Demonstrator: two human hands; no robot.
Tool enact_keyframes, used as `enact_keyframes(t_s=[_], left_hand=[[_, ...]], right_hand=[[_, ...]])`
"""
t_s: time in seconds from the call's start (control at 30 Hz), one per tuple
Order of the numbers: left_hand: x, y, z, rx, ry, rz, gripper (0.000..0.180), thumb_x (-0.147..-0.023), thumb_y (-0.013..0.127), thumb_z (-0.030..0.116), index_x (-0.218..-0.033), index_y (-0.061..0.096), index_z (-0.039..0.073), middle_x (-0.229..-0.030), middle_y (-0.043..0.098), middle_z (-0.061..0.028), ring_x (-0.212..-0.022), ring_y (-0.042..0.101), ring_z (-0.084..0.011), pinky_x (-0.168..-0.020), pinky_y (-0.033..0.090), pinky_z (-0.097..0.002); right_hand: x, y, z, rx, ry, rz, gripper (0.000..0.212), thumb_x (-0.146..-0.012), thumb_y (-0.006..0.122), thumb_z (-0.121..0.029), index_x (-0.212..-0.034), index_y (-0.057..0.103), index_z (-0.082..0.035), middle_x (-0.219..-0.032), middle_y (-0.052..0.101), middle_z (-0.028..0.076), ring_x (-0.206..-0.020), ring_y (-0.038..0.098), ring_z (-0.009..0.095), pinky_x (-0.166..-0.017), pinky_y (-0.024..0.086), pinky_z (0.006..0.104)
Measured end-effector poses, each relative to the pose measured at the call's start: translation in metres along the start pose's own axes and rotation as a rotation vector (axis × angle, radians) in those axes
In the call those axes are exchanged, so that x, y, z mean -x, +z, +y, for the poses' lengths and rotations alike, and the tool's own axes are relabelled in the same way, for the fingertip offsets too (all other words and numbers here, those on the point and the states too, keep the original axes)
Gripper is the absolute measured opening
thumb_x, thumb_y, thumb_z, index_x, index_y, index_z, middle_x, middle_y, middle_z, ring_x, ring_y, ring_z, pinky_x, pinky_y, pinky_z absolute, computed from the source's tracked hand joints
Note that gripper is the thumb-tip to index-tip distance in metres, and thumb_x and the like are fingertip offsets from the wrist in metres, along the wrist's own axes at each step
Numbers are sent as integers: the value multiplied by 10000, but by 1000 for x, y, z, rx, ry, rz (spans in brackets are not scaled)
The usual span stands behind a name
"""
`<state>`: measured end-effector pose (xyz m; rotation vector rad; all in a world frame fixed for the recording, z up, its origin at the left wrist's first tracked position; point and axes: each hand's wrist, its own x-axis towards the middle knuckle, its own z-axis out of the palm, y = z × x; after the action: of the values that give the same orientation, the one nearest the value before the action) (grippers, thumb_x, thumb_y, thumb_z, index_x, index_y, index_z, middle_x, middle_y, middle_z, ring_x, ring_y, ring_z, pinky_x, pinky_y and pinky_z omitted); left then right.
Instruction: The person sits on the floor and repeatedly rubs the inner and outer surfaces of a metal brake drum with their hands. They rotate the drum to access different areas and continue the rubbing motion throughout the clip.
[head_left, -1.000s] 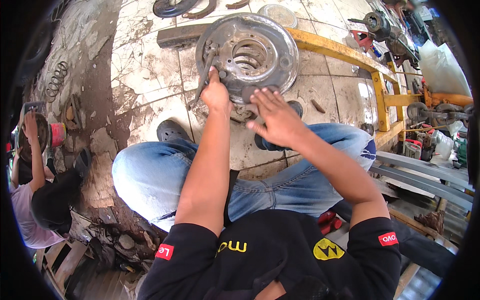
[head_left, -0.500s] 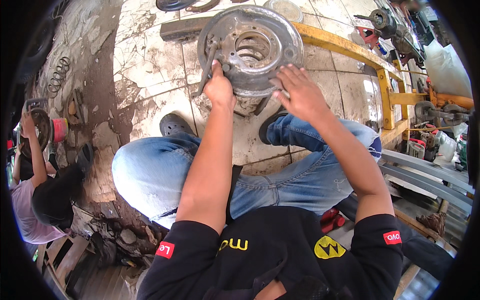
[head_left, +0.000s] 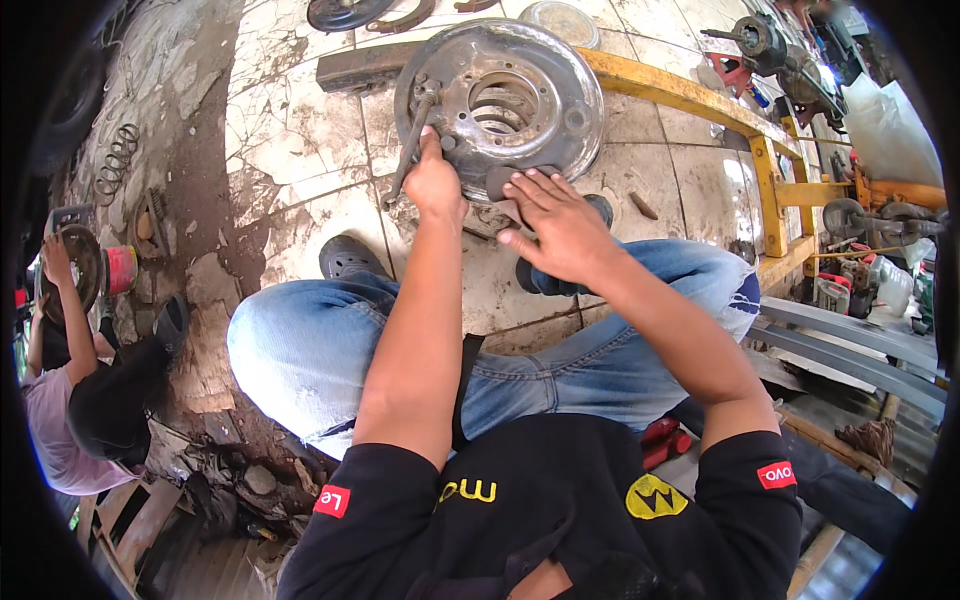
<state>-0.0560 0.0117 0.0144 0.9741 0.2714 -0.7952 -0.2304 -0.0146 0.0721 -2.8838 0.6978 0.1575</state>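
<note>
A round, worn metal brake backing plate [head_left: 565,95] with a large center hole is tilted up in front of me. Coils of a spring [head_left: 497,112] show through its hole. My left hand [head_left: 435,187] grips the plate's near left edge, beside a rusty rod-like fitting [head_left: 410,155] fixed to its face. Under the fingers of my right hand [head_left: 565,225] is a dark, bent sheet that looks like sandpaper [head_left: 503,184], pressed against the plate's near rim. The right thumb is spread, and part of the sheet is hidden beneath the palm.
A yellow metal frame [head_left: 690,95] runs behind the plate to the right. At left lie a coil spring [head_left: 117,160] and a brush [head_left: 154,205]. Another person's hand [head_left: 57,262] holds a round part near a red can [head_left: 121,269]. Curved brake shoes [head_left: 403,14] lie at the back.
My right hand and the sheet have slid left and toward me along the plate's near rim. A small loose piece on the floor at right now shows. My left hand keeps its grip.
</note>
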Motion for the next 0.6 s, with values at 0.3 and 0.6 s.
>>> enact_keyframes(t_s=[0.3,0.6], left_hand=[[0,-2,-3,-122,6,18,435,-978,615,279,-1259,579,-52,-1189,619,-138,-1026,604,-234,-900,506,-380],[-5,-6,-8,-106,61,10,412,-973,619,265,-1239,593,-47,-1169,627,-137,-996,613,-228,-884,508,-389]], right_hand=[[7,3,-7,93,-6,-68,754,-999,289,-600,-1488,355,-30,-1556,319,183,-1468,263,287,-1224,156,426],[11,3,-11,100,51,23,659,-990,408,-536,-1456,432,-70,-1507,397,198,-1415,345,367,-1182,240,482]])
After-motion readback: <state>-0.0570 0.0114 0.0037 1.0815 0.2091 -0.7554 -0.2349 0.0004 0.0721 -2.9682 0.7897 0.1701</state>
